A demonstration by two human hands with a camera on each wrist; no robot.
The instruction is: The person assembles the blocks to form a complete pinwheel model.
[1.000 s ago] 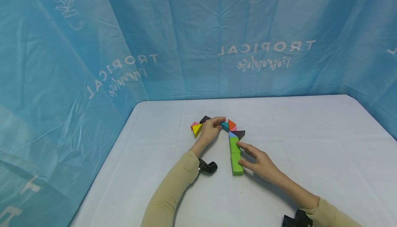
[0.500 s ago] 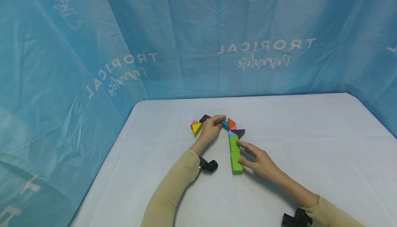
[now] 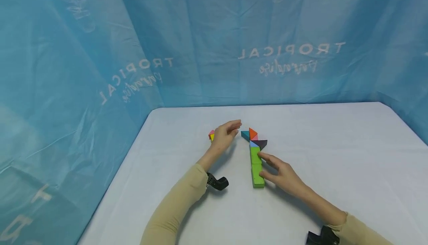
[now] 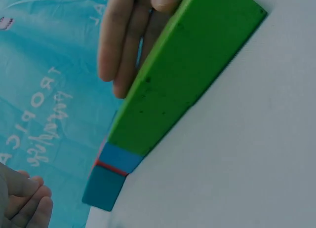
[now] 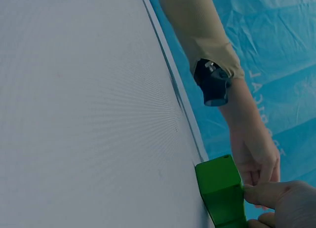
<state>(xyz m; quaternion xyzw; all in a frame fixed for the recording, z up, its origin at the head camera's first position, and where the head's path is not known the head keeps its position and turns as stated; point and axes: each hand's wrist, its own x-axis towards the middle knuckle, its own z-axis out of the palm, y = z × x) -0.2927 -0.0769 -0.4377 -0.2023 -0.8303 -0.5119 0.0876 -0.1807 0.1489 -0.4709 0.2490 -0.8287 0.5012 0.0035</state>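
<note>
My right hand (image 3: 284, 176) lies beside two green blocks (image 3: 256, 167) set end to end, thumb at the nearer one and a finger at the farther. Above them sit a small blue triangle (image 3: 253, 144), a black triangle (image 3: 262, 144), a pink triangle (image 3: 255, 138), an orange triangle (image 3: 252, 133) and a teal triangle (image 3: 245, 135). My left hand (image 3: 224, 135) hovers left of the teal triangle, fingers extended together, with nothing visible in it. Beyond it, a yellow triangle (image 3: 212, 136) and a pink block (image 3: 210, 133) show partly; the hand covers the rest.
The blocks stand on a white-covered table (image 3: 317, 155). A blue curtain (image 3: 207, 44) with printed lettering hangs behind and along the left. Black wrist cameras are strapped to both wrists, the left one (image 3: 218, 182) close above the tabletop.
My left hand has lifted and shifted slightly left of the teal triangle, now covering the left black triangle and most of the yellow one. My right hand stays at the green blocks. The head view shifts slightly.
</note>
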